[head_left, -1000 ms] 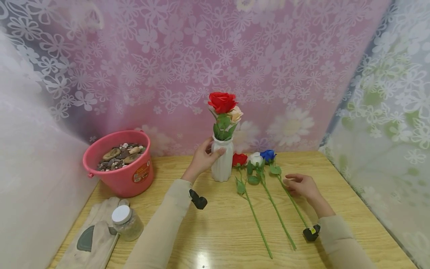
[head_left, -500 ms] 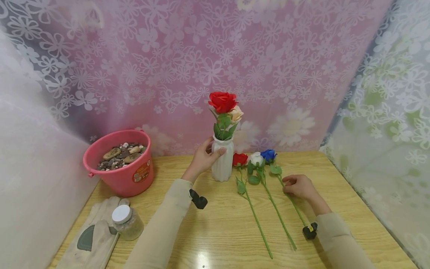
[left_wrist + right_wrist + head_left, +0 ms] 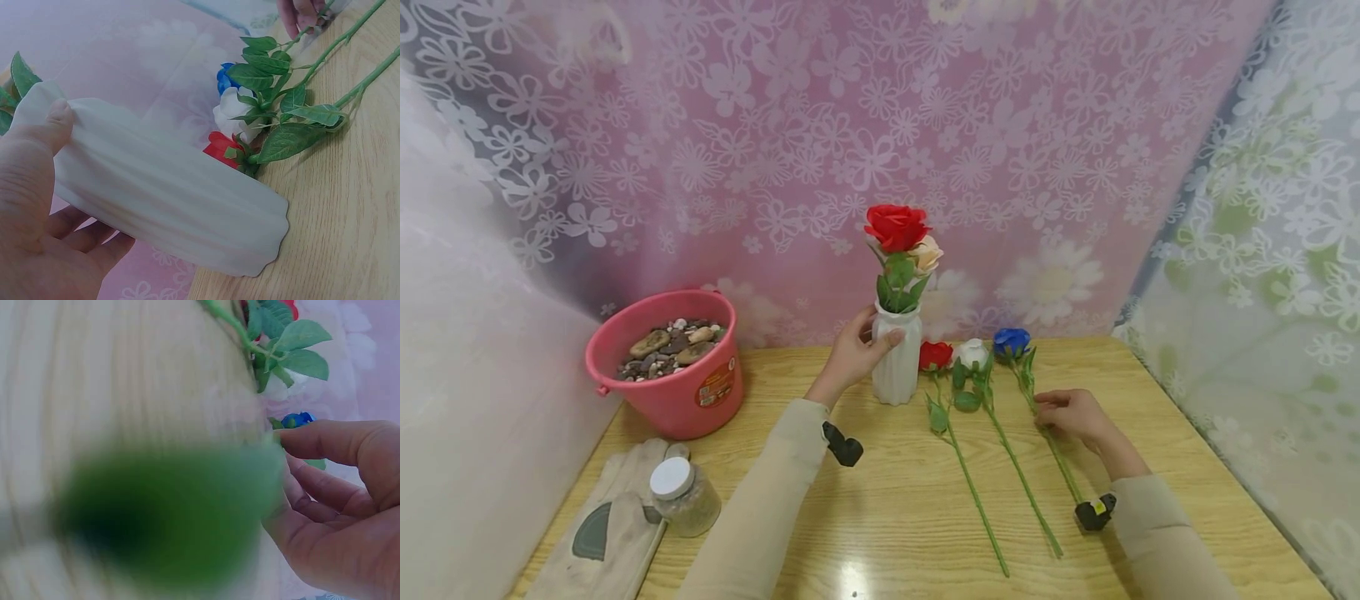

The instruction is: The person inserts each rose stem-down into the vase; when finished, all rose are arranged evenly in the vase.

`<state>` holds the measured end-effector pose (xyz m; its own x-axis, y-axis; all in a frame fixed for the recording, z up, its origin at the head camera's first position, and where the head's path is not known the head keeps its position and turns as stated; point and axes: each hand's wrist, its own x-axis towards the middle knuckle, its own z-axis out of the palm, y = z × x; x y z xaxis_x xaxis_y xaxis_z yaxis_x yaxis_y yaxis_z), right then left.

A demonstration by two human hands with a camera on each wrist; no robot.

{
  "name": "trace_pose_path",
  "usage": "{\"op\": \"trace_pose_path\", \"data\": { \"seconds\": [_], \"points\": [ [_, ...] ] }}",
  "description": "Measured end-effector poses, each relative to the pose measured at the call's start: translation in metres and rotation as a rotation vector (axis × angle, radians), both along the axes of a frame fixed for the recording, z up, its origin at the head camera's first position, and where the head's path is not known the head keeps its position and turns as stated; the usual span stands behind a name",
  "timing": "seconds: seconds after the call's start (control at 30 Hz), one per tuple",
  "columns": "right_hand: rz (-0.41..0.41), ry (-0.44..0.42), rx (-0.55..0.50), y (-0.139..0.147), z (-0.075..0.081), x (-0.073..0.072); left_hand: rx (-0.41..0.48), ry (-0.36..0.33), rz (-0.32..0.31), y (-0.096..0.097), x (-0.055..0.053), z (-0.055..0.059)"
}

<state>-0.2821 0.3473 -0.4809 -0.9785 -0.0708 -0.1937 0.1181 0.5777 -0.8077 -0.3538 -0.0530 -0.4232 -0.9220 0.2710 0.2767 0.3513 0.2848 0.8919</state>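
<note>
My left hand (image 3: 855, 353) grips the upper part of a white ribbed vase (image 3: 169, 187), thumb across its front and fingers behind. A large red rose (image 3: 896, 227) and a cream rose (image 3: 927, 254) stand in the vase, which is upright on the table. With thumb and fingers my right hand (image 3: 1075, 417) pinches the green stem of a blue rose (image 3: 1012, 342); in the right wrist view that stem is a blur close to the camera. Left of it, a white rose (image 3: 972, 354) and a smaller red rose (image 3: 936, 356) lie on the table, stems toward me.
At the left stands a pink bucket (image 3: 662, 417) of stones. In front of it are pale work gloves (image 3: 617, 508) and a clear jar (image 3: 688, 504) with a white lid. A flowered curtain backs the wooden table (image 3: 887, 517).
My right hand has taken hold of the blue rose's stem. The bloom has shifted slightly up and to the right, and its leaves have turned. My left hand and the vase stay put.
</note>
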Motion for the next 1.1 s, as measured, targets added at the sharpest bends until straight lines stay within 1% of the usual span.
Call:
{"op": "trace_pose_path", "data": {
  "seconds": [0.13, 0.27, 0.5, 0.6, 0.77, 0.97, 1.1],
  "points": [
    [0.004, -0.017, -0.059, -0.001, 0.005, -0.001, -0.001, -0.001, 0.001, 0.000, 0.000, 0.000],
    [0.022, -0.001, -0.128, -0.005, 0.015, -0.002, -0.001, -0.004, 0.000, -0.001, 0.001, 0.000],
    [0.038, 0.023, -0.354, -0.013, 0.036, -0.001, -0.001, -0.010, 0.000, -0.001, 0.001, 0.001],
    [0.040, 0.027, -0.414, -0.019, 0.042, 0.000, -0.005, 0.008, -0.003, -0.001, 0.000, 0.001],
    [0.049, 0.058, -0.465, -0.027, 0.051, 0.000, -0.005, 0.036, -0.007, 0.000, 0.000, 0.002],
    [0.060, 0.121, -0.458, -0.038, 0.063, 0.000, -0.006, 0.036, -0.008, 0.000, 0.000, 0.001],
    [0.041, 0.165, -0.453, -0.045, 0.071, 0.000, -0.004, 0.037, -0.004, 0.000, 0.000, 0.000]
  ]
}}
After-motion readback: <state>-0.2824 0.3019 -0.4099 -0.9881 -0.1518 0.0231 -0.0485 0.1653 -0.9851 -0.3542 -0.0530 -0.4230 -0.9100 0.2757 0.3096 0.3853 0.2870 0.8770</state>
